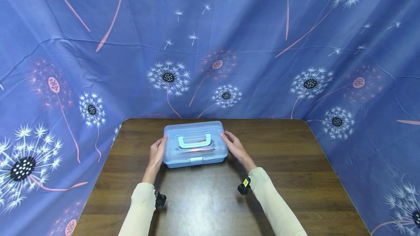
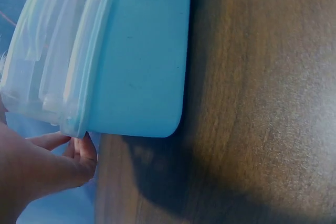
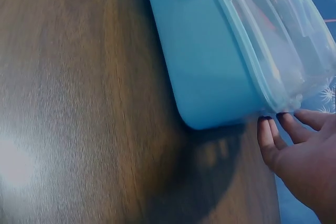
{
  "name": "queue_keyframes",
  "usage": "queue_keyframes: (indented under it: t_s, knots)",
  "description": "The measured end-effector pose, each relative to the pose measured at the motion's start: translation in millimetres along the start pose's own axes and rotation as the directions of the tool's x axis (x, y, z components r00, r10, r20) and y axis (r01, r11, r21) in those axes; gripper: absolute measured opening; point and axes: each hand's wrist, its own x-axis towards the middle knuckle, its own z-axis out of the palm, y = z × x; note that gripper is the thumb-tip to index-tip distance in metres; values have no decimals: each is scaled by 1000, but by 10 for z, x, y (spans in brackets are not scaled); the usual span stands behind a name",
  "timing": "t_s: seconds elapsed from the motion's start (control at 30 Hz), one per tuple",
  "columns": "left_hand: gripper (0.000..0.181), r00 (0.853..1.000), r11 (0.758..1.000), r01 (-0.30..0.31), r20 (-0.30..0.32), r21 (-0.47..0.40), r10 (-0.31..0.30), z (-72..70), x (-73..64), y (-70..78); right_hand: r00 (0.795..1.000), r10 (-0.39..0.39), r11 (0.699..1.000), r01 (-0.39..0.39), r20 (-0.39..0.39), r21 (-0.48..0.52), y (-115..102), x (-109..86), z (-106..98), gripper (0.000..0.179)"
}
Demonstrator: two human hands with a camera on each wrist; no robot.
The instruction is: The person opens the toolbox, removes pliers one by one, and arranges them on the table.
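Storage box [image 1: 197, 128], one: blue base [image 2: 142, 66], translucent lid [image 3: 268, 30] seated on it. Located toward the far edge of the counter [image 1: 279, 163], left of its middle, long side facing the person and set slightly askew. Whether the underside rests fully on the surface cannot be told.

Fittings: pale handle [image 1: 195, 145], lying flat across the middle of the lid; pale latch [image 1: 196, 160], at the centre of the front side.

Contents [image 1: 197, 150]: reddish and dark items seen through the lid, partly screened by the handle; kinds not discernible.

Left hand [image 1: 158, 151]: grips the box at its left end, thumb on the lid, other fingers bent beneath the projecting rim. Right hand [image 1: 235, 145]: grips the right end likewise, fingertips under the rim. Each hand covers part of its end of the lid.

Worn items: cream left sleeve [image 1: 139, 207] and right sleeve [image 1: 273, 203]; black left wrist device [image 1: 160, 199]; black right wrist device [image 1: 244, 186], with a yellow mark.

Surroundings: counter of brown wood grain, a bright glare on the near part, shadows beside the box ends. Blue fabric [image 1: 262, 14] with white and pink dandelions, hung directly behind the counter and along both sides.
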Motion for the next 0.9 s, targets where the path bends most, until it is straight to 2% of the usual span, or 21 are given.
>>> queue_keyframes:
  t_s: [0.17, 0.7, 0.9]
  knots:
    - [75, 999, 998, 22, 32, -56, -20, -11, 14, 6, 1000, 11, 1000, -11, -11, 24, -10, 15, 23, 71]
    - [70, 999, 999, 1, 39, -45, 0, 21, -5, 22, 999, 14, 999, -15, 37, 35, -4, 9, -144, 62]
    - [72, 997, 999, 11, 76, -39, -8, 77, -39, 34, 998, 39, 999, -40, 51, 19, 39, -24, -255, 67]
